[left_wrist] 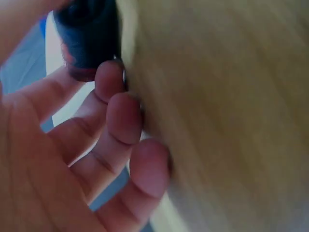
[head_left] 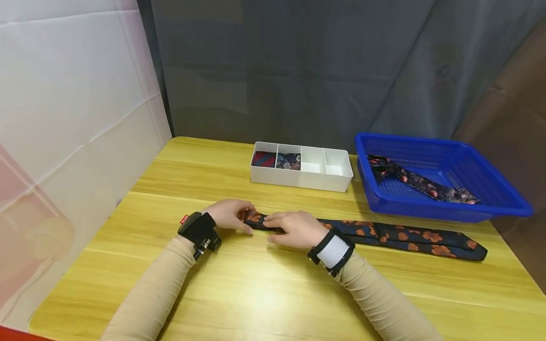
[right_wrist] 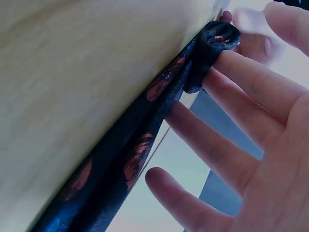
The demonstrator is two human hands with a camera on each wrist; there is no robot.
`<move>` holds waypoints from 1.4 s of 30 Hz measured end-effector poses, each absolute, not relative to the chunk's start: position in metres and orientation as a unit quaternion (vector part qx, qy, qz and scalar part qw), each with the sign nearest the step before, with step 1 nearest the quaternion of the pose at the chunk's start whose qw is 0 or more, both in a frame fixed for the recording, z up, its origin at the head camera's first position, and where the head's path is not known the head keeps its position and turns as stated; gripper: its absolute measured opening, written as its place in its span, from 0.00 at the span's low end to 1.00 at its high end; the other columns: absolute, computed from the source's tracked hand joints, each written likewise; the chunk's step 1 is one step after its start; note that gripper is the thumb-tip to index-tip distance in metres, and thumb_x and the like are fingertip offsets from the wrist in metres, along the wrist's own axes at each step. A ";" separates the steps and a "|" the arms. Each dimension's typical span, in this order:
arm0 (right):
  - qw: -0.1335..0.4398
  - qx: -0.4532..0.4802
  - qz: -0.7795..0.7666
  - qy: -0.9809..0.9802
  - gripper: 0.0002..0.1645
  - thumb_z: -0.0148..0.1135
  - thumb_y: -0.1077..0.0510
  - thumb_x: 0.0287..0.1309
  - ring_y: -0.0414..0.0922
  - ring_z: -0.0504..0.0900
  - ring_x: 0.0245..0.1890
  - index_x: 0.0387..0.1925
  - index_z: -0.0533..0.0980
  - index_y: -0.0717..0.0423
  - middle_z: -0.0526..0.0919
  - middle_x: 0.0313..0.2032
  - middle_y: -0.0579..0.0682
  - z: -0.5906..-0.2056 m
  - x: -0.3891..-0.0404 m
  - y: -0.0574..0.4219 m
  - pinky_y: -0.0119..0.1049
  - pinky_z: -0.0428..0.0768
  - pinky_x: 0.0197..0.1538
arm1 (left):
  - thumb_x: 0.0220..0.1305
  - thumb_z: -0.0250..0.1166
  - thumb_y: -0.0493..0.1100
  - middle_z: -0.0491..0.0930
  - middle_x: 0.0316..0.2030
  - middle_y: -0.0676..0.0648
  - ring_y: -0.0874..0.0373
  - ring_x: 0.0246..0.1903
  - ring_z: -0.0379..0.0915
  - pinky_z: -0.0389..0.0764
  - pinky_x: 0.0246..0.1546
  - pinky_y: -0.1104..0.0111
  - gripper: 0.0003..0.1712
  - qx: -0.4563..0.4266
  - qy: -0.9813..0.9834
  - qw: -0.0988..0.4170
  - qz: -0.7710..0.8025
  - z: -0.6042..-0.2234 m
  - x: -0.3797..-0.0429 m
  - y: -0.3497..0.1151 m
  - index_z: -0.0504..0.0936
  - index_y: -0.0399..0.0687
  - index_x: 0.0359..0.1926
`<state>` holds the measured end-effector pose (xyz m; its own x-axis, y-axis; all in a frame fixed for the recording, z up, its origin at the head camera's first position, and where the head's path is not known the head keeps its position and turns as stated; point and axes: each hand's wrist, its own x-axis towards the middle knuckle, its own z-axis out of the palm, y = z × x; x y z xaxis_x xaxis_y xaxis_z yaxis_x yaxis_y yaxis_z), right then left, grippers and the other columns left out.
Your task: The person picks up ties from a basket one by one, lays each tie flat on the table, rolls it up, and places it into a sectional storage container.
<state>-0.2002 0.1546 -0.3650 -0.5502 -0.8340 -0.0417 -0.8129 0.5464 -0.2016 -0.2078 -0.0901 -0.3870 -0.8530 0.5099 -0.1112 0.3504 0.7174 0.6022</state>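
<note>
A dark navy necktie (head_left: 431, 240) with orange flowers stretches across the table, its wide pointed end at the right. The narrow end is wound into a small roll (right_wrist: 212, 48), clearest in the right wrist view. My left hand (head_left: 228, 214) pinches that roll at the left, between thumb and index finger; the other fingers curl with their tips at the tabletop. My right hand (head_left: 297, 230) lies over the tie just right of the roll. Its fingers are spread and fairly straight, two of them touching the roll, and the hand hides part of the tie.
Behind the hands stands a white divided box (head_left: 298, 177). A red-striped folded tie (head_left: 264, 159) and a floral folded tie (head_left: 288, 161) fill its two left compartments. At the back right, a blue basket (head_left: 426, 208) holds another dark floral tie (head_left: 435, 189).
</note>
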 end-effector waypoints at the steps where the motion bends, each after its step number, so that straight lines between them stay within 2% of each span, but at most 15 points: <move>1: 0.066 -0.471 -0.078 0.876 0.27 0.59 0.41 0.64 0.47 0.78 0.55 0.60 0.77 0.48 0.75 0.62 0.47 -0.365 -0.200 0.154 0.47 0.77 0.51 | 0.53 0.74 0.49 0.74 0.29 0.53 0.60 0.27 0.68 0.68 0.31 0.68 0.22 0.236 0.920 0.135 0.281 -0.386 -0.207 -0.089 0.79 0.47 0.47; 7: 0.076 -0.474 -0.081 0.873 0.29 0.59 0.42 0.64 0.46 0.81 0.44 0.62 0.76 0.49 0.74 0.60 0.49 -0.364 -0.199 0.155 0.44 0.78 0.45 | 0.51 0.75 0.46 0.76 0.27 0.52 0.58 0.27 0.69 0.69 0.32 0.65 0.21 0.207 0.942 0.128 0.233 -0.377 -0.202 -0.084 0.79 0.48 0.45; 21: 0.089 -0.469 -0.073 0.876 0.33 0.59 0.41 0.63 0.50 0.77 0.55 0.65 0.72 0.51 0.71 0.63 0.52 -0.365 -0.196 0.156 0.45 0.76 0.52 | 0.48 0.76 0.49 0.74 0.26 0.53 0.58 0.28 0.69 0.68 0.32 0.65 0.21 0.197 0.959 0.105 0.177 -0.374 -0.197 -0.080 0.80 0.48 0.42; 32: 0.105 -0.470 -0.088 0.872 0.33 0.58 0.42 0.65 0.50 0.75 0.57 0.65 0.71 0.54 0.70 0.64 0.53 -0.361 -0.195 0.157 0.46 0.74 0.55 | 0.49 0.76 0.46 0.74 0.26 0.53 0.57 0.28 0.69 0.68 0.31 0.66 0.19 0.204 0.952 0.090 0.211 -0.371 -0.197 -0.081 0.79 0.49 0.40; 34: 0.109 -0.470 -0.096 0.871 0.33 0.58 0.42 0.65 0.51 0.73 0.60 0.65 0.71 0.55 0.70 0.64 0.54 -0.361 -0.195 0.157 0.46 0.72 0.58 | 0.50 0.75 0.44 0.74 0.26 0.52 0.58 0.28 0.69 0.69 0.31 0.66 0.19 0.218 0.945 0.074 0.231 -0.370 -0.197 -0.081 0.80 0.48 0.42; 37: 0.115 -0.472 -0.107 0.868 0.35 0.58 0.42 0.65 0.53 0.68 0.64 0.65 0.70 0.58 0.70 0.64 0.56 -0.361 -0.196 0.158 0.48 0.68 0.63 | 0.52 0.72 0.40 0.77 0.29 0.51 0.57 0.30 0.72 0.73 0.34 0.66 0.24 0.249 0.934 0.049 0.253 -0.364 -0.195 -0.080 0.79 0.44 0.51; 42: 0.126 -0.473 -0.111 0.865 0.36 0.59 0.42 0.64 0.55 0.59 0.69 0.65 0.70 0.61 0.69 0.65 0.57 -0.363 -0.201 0.158 0.50 0.60 0.67 | 0.56 0.65 0.35 0.82 0.36 0.47 0.55 0.37 0.76 0.76 0.42 0.63 0.33 0.280 0.921 0.029 0.270 -0.351 -0.189 -0.076 0.71 0.40 0.65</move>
<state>-0.2012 0.1580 -0.3633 -0.5201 -0.8466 -0.1126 -0.7906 0.5271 -0.3116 -0.1888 -0.0756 -0.3514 -0.8411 0.5319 0.0981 0.5006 0.6969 0.5135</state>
